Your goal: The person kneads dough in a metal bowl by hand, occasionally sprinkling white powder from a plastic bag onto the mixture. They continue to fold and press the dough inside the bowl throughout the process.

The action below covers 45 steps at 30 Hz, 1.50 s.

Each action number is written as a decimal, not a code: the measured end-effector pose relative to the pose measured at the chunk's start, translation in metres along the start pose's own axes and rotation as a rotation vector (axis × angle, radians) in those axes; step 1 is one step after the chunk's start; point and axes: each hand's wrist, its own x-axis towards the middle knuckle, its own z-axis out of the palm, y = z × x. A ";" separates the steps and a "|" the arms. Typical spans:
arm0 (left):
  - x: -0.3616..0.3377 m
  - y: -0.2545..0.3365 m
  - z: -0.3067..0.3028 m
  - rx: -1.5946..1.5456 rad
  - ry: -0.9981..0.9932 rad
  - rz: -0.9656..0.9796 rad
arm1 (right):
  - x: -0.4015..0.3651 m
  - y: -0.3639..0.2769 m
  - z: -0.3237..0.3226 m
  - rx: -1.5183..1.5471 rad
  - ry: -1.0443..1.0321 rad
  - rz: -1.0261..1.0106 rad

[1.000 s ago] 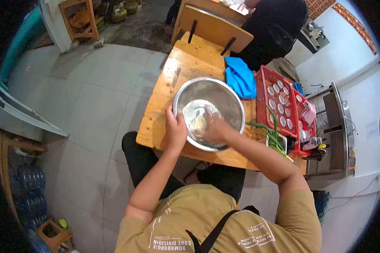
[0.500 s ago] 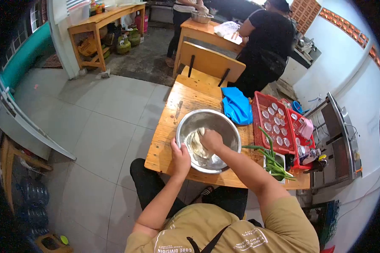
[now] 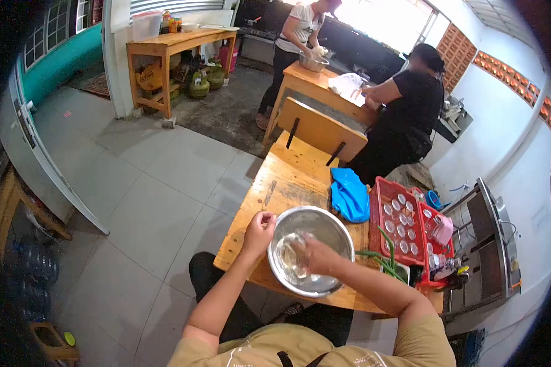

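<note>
A large metal bowl point(image 3: 343, 269) rests near the front edge of the wooden table. At its left rim is my left hand point(image 3: 260, 232), fingers curled closed against the edge. My right hand point(image 3: 323, 257) is down inside the bowl, smeared by motion, so its fingers cannot be made out. Beside and under it lies a pale, wet, dough-like mixture point(image 3: 291, 255), also blurred. Green onions point(image 3: 389, 260) lie just right of the bowl, over a small container. A crumpled blue plastic bag point(image 3: 349, 194) sits behind the bowl.
Red crates point(image 3: 382, 189) with several clear cups stand at the right. A wooden chair point(image 3: 321, 131) adjoins the table's far side. Two people work at another table point(image 3: 324, 85), one with hands over a bowl point(image 3: 314, 61). A metal rack point(image 3: 490, 235) stands by the right wall.
The camera view has tilted up, so the scene sits lower. My right hand has moved within the bowl and is blurred. My left hand's fingers have curled at the rim.
</note>
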 end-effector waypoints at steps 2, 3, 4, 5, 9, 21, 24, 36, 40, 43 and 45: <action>0.039 -0.014 0.012 -0.092 -0.055 -0.051 | 0.003 -0.006 0.017 0.013 -0.033 -0.089; 0.058 -0.023 0.020 -0.182 -0.121 -0.113 | 0.007 -0.002 0.037 0.003 -0.013 -0.067; 0.073 -0.021 0.027 -0.255 -0.183 -0.134 | 0.012 -0.013 0.014 0.054 -0.052 0.016; 0.086 -0.023 0.030 -0.256 -0.188 -0.137 | 0.016 -0.025 -0.009 0.107 -0.095 0.103; 0.107 0.003 0.049 -0.658 -0.647 -0.195 | 0.027 -0.020 0.007 0.066 -0.031 0.170; 0.125 -0.051 0.097 -1.160 -0.870 -0.068 | 0.070 0.009 0.002 0.222 0.165 0.553; 0.127 -0.049 0.096 -1.120 -0.835 -0.168 | 0.074 0.011 0.008 0.214 0.297 0.527; 0.129 -0.036 0.091 -1.058 -0.889 -0.148 | 0.039 0.010 -0.016 0.564 0.204 0.463; 0.132 -0.041 0.092 -0.982 -0.889 -0.155 | 0.007 0.010 -0.052 0.355 -0.165 0.290; 0.132 -0.044 0.094 -1.026 -0.893 -0.149 | -0.002 -0.003 -0.054 0.154 -0.132 0.226; 0.130 -0.042 0.094 -1.037 -0.896 -0.166 | 0.003 0.007 -0.054 -0.025 -0.025 0.087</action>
